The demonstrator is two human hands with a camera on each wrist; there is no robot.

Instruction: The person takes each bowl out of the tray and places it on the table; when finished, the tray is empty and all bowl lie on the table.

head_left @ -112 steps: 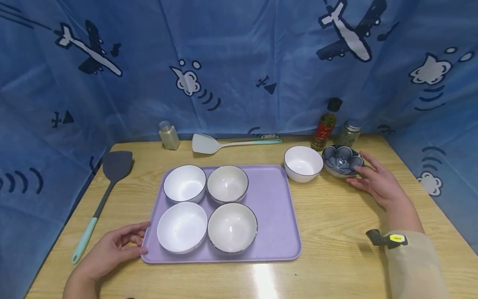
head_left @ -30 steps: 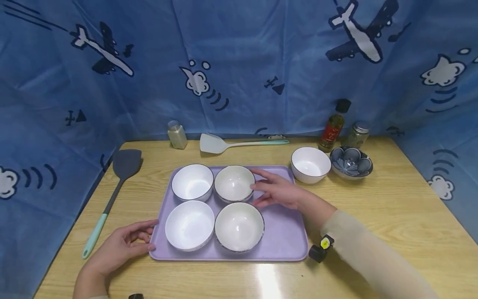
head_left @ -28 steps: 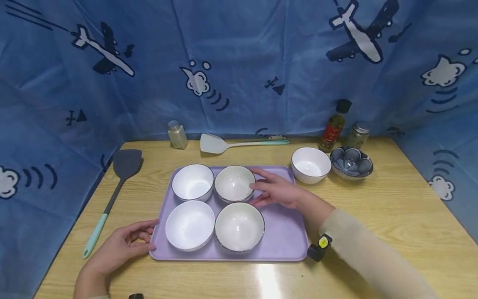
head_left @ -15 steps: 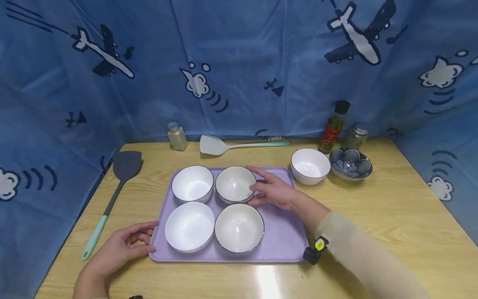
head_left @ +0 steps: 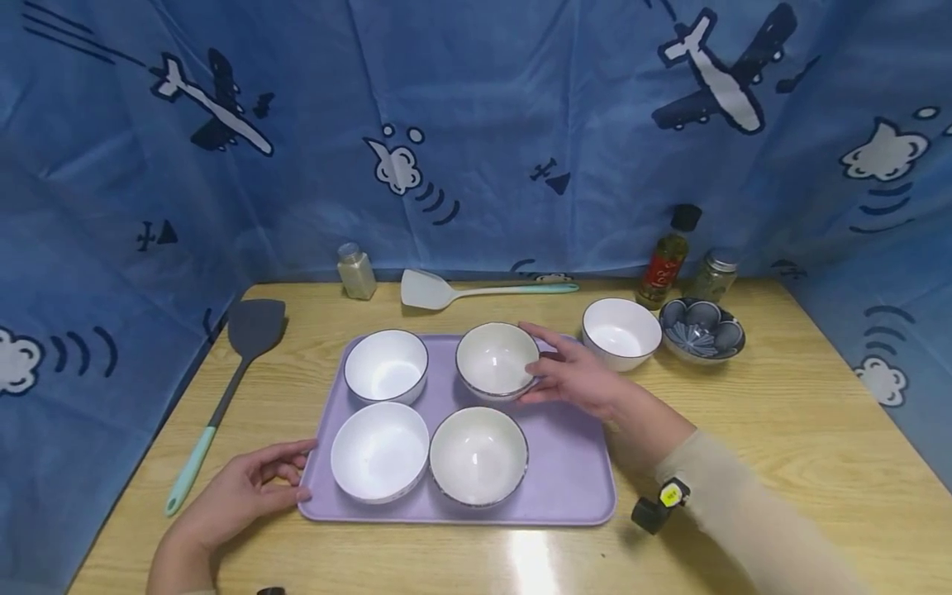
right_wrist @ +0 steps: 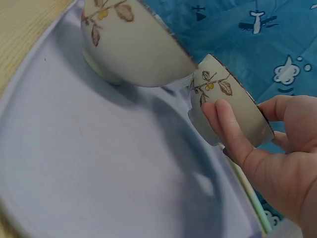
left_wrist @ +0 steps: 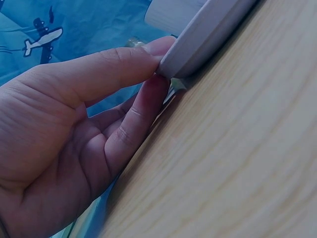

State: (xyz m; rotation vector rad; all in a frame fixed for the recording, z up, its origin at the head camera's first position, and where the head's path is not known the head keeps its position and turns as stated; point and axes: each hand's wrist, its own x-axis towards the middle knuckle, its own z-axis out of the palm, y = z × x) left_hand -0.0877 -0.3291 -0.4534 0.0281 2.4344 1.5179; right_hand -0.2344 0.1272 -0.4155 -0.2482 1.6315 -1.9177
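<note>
Slightly parted right fingers point(right_wrist: 228, 121) grip a cream bowl point(head_left: 495, 360); nearly closed left fingers point(left_wrist: 121, 65) pinch the purple tray point(head_left: 568, 467).

The right hand point(head_left: 576, 376) covers part of the round cream dark-rimmed bowl point(head_left: 494, 361). The dark blue petal-patterned round bowl point(head_left: 702, 332) partly hides the silver-lidded clear glass jar point(head_left: 714, 281); lettering on the red label point(head_left: 661, 271) of the tall black-capped bottle point(head_left: 673, 245) is too small to read. The left wrist view cuts off the flat lilac rectangular tray point(left_wrist: 205, 42).
</note>
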